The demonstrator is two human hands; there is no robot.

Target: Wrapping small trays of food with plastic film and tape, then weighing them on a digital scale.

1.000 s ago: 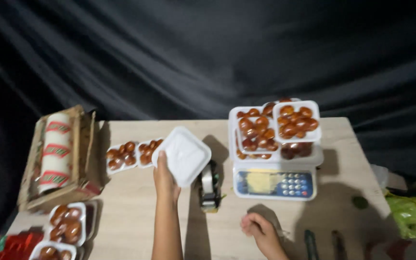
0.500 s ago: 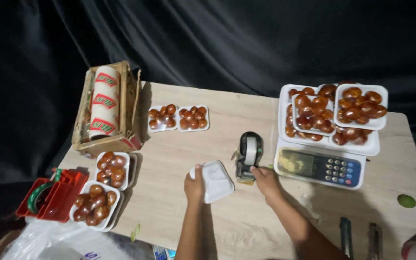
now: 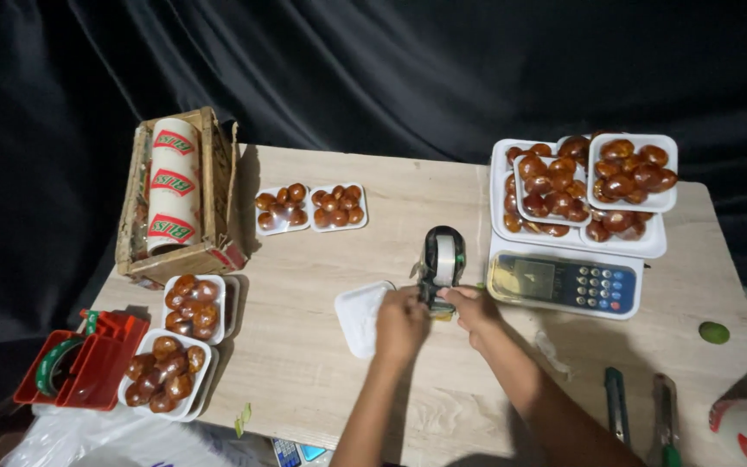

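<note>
While both hands meet at mid-tabletop (image 3: 322, 259), the right hand (image 3: 475, 309) grips the tape dispenser (image 3: 443, 264) (upright, just beyond it); the left hand (image 3: 401, 323) pins the white tray (image 3: 358, 316).

Head view, steeply down onto table (image 3: 304, 363)
</note>
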